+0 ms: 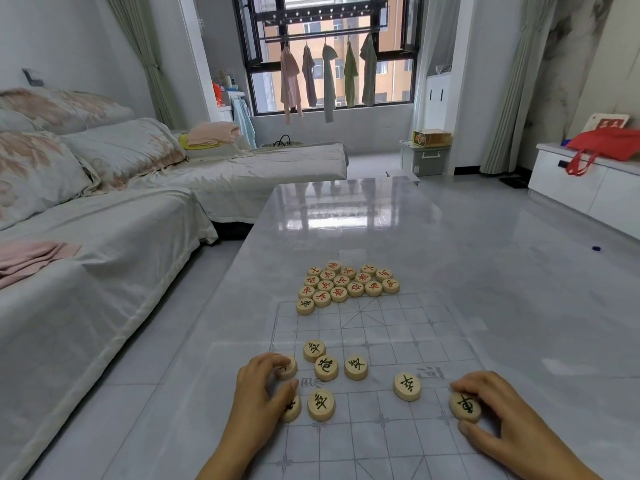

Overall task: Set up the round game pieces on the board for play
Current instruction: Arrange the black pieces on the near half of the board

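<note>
A thin see-through board (391,344) with a printed grid lies on the glossy table. Several red-lettered round wooden pieces (346,284) sit packed together at its far edge, one black-lettered piece (305,305) at their near left. Several black-lettered pieces (326,367) lie loose near me, one alone (406,386) to the right. My left hand (258,386) rests on two pieces: fingertips on one (288,368), thumb on another (292,408). My right hand (498,410) pinches a black-lettered piece (465,406) at the board's right edge.
The long grey table (349,216) stretches away toward a window with hanging clothes. A covered sofa (104,220) runs along the left side. A white cabinet (588,188) with a red bag stands at the right, across bare tiled floor.
</note>
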The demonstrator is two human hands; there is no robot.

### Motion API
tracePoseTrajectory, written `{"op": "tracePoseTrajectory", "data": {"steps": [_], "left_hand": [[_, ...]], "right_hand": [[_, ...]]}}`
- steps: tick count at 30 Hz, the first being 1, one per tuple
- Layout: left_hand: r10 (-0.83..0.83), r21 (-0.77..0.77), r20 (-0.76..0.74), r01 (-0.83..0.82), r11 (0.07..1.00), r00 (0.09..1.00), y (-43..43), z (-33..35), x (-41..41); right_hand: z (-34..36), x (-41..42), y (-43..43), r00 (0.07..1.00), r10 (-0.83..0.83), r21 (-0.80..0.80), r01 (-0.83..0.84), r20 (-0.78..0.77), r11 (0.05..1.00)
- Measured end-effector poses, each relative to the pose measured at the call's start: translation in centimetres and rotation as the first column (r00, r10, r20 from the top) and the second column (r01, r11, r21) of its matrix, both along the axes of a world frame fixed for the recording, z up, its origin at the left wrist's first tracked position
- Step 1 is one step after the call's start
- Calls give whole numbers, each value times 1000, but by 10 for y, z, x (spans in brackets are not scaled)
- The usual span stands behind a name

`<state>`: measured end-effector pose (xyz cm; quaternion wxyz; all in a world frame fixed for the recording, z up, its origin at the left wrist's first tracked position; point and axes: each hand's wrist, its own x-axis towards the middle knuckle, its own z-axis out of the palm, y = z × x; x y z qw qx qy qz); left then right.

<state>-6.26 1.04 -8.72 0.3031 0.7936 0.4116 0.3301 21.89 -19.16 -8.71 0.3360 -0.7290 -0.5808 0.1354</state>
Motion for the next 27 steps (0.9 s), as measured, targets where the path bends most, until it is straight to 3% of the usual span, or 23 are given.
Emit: {"op": "tracePoseTrajectory", "data": {"steps": [6,11,15,20,27], "left_hand": [[21,126,-154,-2,992,988,40,18,49],[128,56,-297,-117,992,946,100,17,78],[83,178,-487,6,984,869,121,5,86],[114,264,-493,24,964,862,114,3,55],[109,57,-378,-94,994,919,37,22,-61]], "right_hand": [[-2,4,3,999,-18,51,20,-35,999],[-5,13,7,1000,13,36,-12,-16,999],[-7,13,8,999,28,19,-28,19,999],[-6,10,6,999,-38,59,39,-18,997],[2,1,-1,1000,-22,7,22,-21,1000]]}}
